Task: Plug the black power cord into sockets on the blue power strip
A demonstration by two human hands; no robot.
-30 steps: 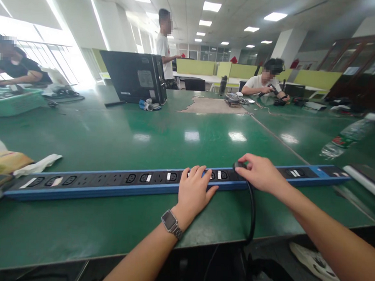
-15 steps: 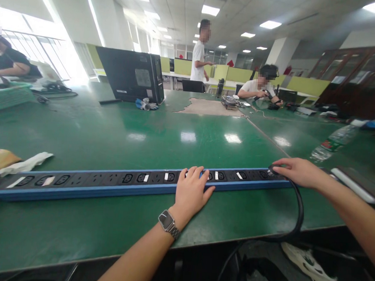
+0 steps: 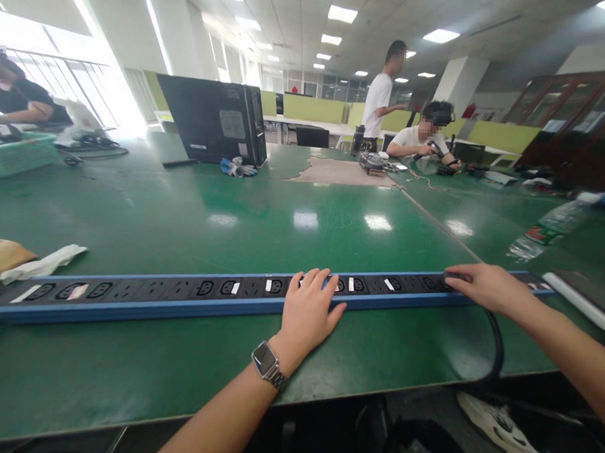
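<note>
My left hand [image 3: 310,307] spread on power strip [image 3: 258,297], nine to three o'clock on worktop [image 3: 173,368]; my right hand [image 3: 489,287], at three, pinches black plug [image 3: 453,275], seating unclear. Risk I'd flag: cord [image 3: 499,345] drooping toward four o'clock tugs plug crooked.

I can read no text from my side. White labels [image 3: 268,285] on power strip [image 3: 252,289]: too small for me. Red-green label [image 3: 541,233] on bottle [image 3: 561,220]: blurred. Pale stickers [image 3: 232,124] on black computer case [image 3: 194,116]: not legible.
</note>
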